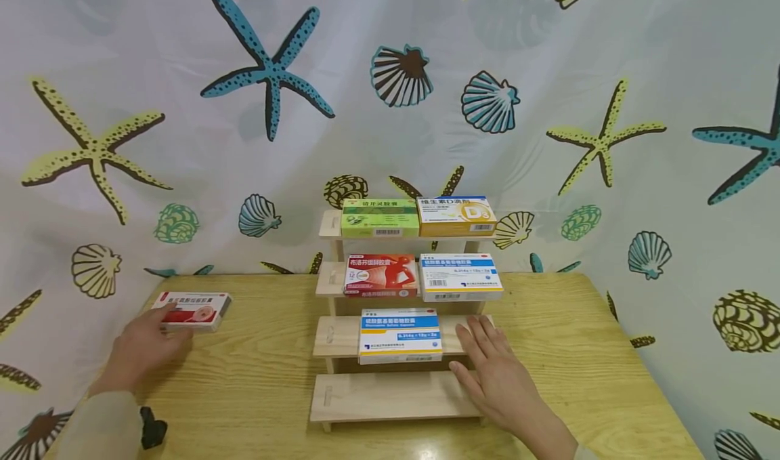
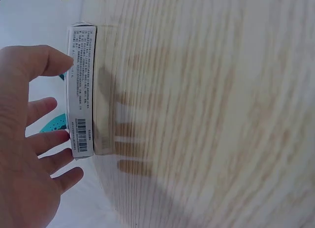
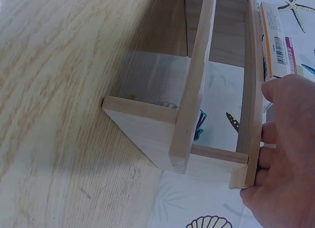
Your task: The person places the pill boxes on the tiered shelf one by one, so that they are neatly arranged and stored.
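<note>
At the left of the table, my left hand (image 1: 146, 345) has its fingers over a white and red medicine box (image 1: 193, 310) lying flat. In the left wrist view the thumb reaches the edge of the box (image 2: 81, 90), and the fingers are spread along it. A stepped wooden stand (image 1: 396, 395) occupies the middle. My right hand (image 1: 500, 372) rests with extended fingers at the right end of its lower steps, right of a blue and white box (image 1: 400, 336). In the right wrist view, the right hand (image 3: 290, 144) lies along the edge of a step.
Higher on the stand are a red box (image 1: 380, 275), another blue and white box (image 1: 461, 277), a green box (image 1: 380, 217) and an orange and white vitamin D box (image 1: 457, 216). Behind hangs a curtain (image 1: 341, 141) with sea prints. A black object (image 1: 154, 428) is near the left sleeve.
</note>
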Tool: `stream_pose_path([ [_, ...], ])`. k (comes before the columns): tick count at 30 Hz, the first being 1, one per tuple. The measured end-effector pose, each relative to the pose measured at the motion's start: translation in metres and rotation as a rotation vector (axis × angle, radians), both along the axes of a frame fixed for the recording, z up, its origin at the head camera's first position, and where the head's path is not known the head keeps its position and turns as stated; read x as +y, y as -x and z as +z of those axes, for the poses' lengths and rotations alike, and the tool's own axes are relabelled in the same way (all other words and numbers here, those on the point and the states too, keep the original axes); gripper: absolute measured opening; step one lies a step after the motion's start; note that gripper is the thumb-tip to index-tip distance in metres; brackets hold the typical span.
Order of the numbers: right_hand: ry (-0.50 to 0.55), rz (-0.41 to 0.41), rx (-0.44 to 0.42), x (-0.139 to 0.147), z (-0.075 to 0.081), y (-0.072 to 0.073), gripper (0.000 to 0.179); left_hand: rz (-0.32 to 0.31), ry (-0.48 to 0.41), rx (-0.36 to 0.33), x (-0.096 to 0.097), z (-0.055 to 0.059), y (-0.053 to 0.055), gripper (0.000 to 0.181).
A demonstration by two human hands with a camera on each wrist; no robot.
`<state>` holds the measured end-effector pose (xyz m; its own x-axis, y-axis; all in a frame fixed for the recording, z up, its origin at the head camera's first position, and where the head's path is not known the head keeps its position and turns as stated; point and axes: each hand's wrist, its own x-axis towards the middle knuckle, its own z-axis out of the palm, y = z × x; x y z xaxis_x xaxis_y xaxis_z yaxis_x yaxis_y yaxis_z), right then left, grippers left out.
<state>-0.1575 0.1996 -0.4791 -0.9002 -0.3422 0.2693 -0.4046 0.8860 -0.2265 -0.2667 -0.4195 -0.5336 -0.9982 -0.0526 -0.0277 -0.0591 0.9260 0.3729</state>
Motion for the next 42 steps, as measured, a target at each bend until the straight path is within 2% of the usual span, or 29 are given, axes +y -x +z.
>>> stream_pose_path([
  [5,-0.006,-0.002,0.012,0.001,-0.001,0.0,0.061,-0.017,0.079,0.005,-0.003,-0.001,0.001,0.083],
  [14,-0.005,-0.005,0.032,0.001,-0.003,0.0,0.06,-0.029,0.212,0.029,-0.003,0.006,-0.001,0.081],
  [19,-0.007,-0.003,0.04,0.0,-0.003,0.0,0.06,0.011,0.155,0.028,-0.003,0.009,0.0,0.081],
  [25,-0.006,0.001,0.059,0.001,-0.002,-0.001,0.059,0.024,0.057,-0.012,-0.006,0.009,0.007,0.104],
  [29,-0.013,0.016,0.082,0.001,-0.003,-0.001,0.058,-0.019,0.06,-0.028,-0.01,0.01,0.01,0.106],
  [32,-0.017,0.019,0.085,0.001,-0.005,0.0,0.058,-0.042,0.047,-0.067,-0.012,0.01,0.01,0.108],
  [36,-0.016,0.014,0.063,0.001,-0.006,0.0,0.059,-0.036,0.035,-0.111,-0.011,0.007,0.009,0.111],
  [38,-0.016,0.011,0.057,0.001,-0.006,0.0,0.059,-0.038,0.056,-0.105,-0.011,0.006,0.01,0.11],
  [42,-0.019,0.004,0.05,0.003,-0.005,0.001,0.06,-0.056,0.124,-0.07,-0.008,0.012,0.012,0.102],
])
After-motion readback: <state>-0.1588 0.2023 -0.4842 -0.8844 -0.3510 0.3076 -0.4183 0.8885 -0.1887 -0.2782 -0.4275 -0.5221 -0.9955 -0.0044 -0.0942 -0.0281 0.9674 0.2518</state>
